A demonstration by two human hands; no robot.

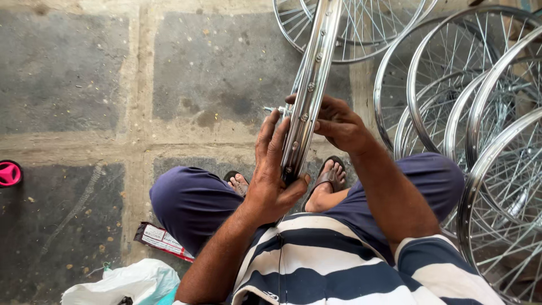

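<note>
I sit on a stone floor with a chrome bicycle wheel rim (314,79) standing edge-on between my knees. My left hand (272,169) grips the rim's lower left side, thumb pressed on its near edge. My right hand (337,123) holds the rim from the right, fingers curled over its edge by the spoke nipples. A small metal part (272,109) sticks out to the left of the rim, just above my left fingers. The spokes behind the rim are mostly hidden by my hands.
Several spoked chrome wheels (474,113) lean stacked at the right, one more (350,28) at the top. A pink round object (8,173) sits at the left edge. A red-and-white packet (161,240) and a white plastic bag (130,282) lie by my left knee.
</note>
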